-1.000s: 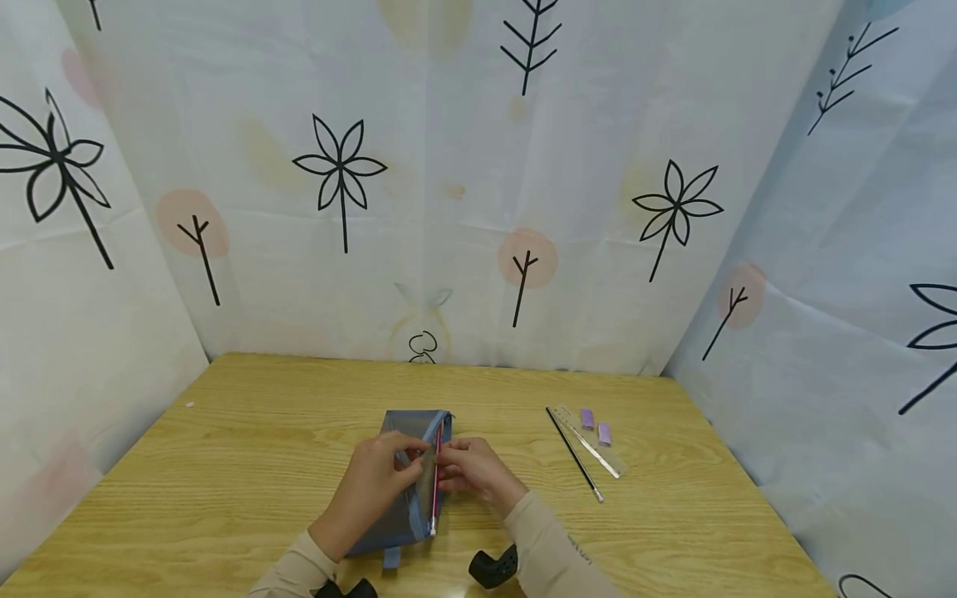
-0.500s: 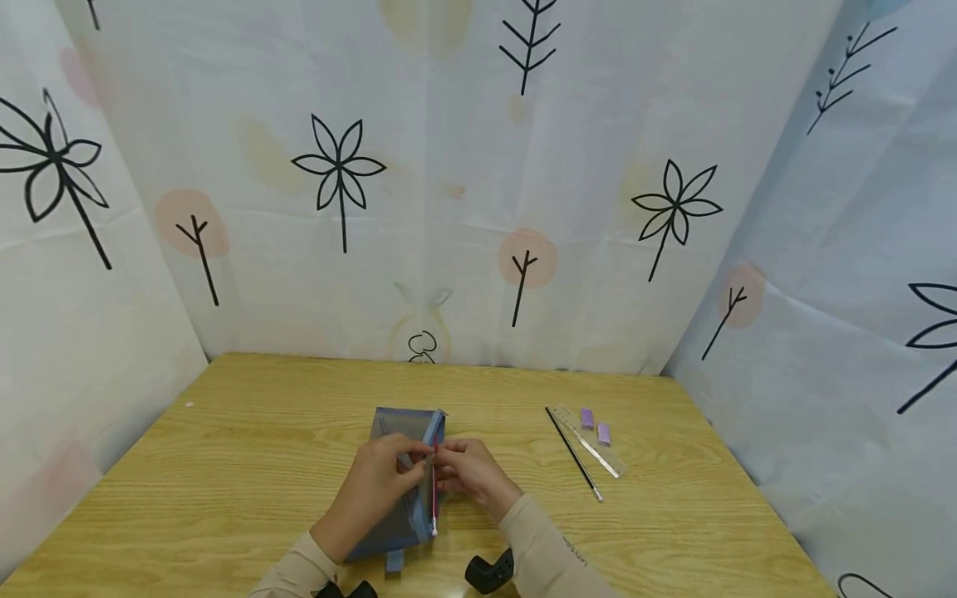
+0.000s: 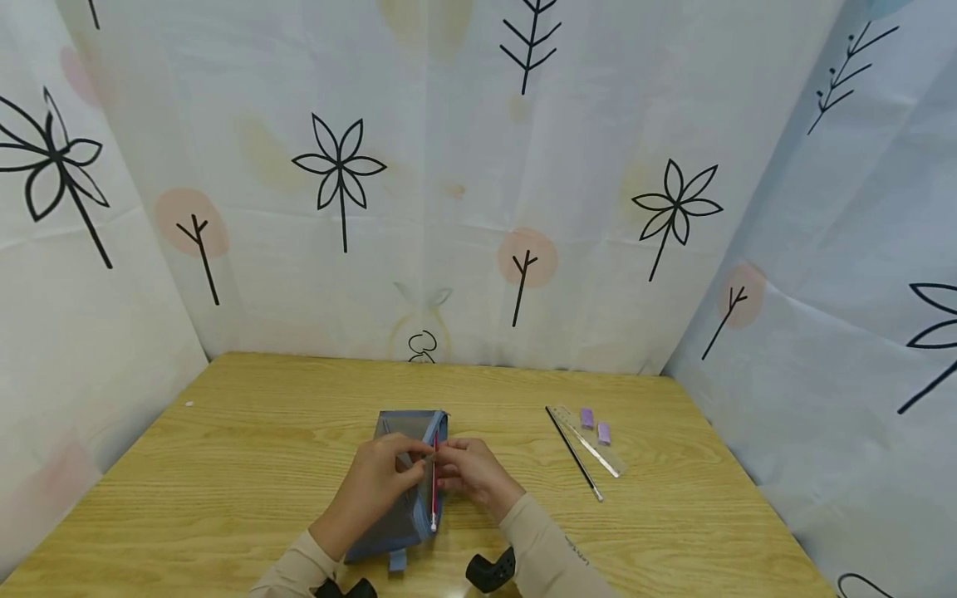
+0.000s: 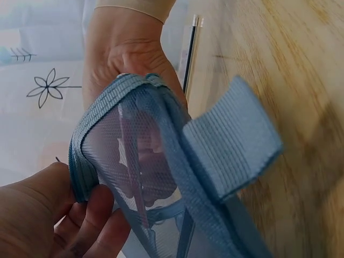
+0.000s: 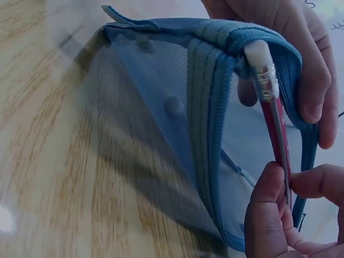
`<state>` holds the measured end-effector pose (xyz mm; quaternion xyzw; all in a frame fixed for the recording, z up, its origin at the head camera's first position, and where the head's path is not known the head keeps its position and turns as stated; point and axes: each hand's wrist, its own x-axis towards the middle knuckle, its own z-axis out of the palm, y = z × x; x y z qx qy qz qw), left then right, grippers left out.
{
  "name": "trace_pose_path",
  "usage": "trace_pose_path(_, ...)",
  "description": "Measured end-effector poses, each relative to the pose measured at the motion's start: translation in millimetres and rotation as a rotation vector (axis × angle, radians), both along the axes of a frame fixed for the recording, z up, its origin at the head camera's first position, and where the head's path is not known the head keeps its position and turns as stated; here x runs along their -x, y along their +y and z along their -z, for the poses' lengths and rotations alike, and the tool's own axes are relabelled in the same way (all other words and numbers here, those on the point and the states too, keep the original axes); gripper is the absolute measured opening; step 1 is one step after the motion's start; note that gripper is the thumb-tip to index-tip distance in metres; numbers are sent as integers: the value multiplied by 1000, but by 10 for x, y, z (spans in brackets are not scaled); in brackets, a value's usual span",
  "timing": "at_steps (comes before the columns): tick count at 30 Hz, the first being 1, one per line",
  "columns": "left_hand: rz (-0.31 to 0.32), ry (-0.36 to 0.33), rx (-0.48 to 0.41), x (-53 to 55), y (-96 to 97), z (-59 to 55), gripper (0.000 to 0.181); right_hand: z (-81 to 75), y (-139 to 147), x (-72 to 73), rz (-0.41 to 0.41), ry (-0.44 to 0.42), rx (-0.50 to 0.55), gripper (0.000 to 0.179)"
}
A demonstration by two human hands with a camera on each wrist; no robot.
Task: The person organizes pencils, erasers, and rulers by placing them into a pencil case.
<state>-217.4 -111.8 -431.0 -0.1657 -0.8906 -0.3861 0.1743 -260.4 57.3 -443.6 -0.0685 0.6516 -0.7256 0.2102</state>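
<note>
just this side of the mesh pouch [image 3: 392, 525] i see two black devices [image 3: 491, 571], the left one cut off by the bottom of the head view. two beige sleeves [image 3: 557, 548] reach in beside them, also cut off. one blue fabric tab [image 4: 234, 142] juts from the pouch's near end.

at the pouch's left side, the left hand [image 3: 381, 475] pinches the rim of the opening between thumb and fingers, covering much of that panel. at its right side, the right hand [image 3: 474, 475] pinches one red pencil [image 5: 273, 126] by the shaft. the pencil runs along the pouch's open mouth, white eraser toward the near end; its other end is lost behind fingers, and how deep it sits i can't tell. through the mesh, which partly veils the right hand, thin shapes inside are too dim to name.

well to the right of the pouch lie one black pencil [image 3: 574, 454], one clear ruler [image 3: 598, 453] and two purple erasers [image 3: 604, 433], all on the wooden table [image 3: 262, 465]. beyond the pouch hangs the flower-patterned cloth [image 3: 434, 191].
</note>
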Motion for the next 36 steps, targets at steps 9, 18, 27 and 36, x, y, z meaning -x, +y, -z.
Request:
trace_pose_path(9,1,3,-3,-5,2,-13,17,-3,-14,-4,-10,-1,13,21)
trace_pose_path(18,-7,-39,-33,-18,3,-36,18,10,-44,-54,-19,19,-27,30)
trace_pose_path(27,2,-30,-18,-5,6,-32,19,55,-94,-68,-9,40,-41,31)
trace_pose_path(36,16,-34,-18,-21,29,-6,18,137,-149,-102,34,87,-131,33)
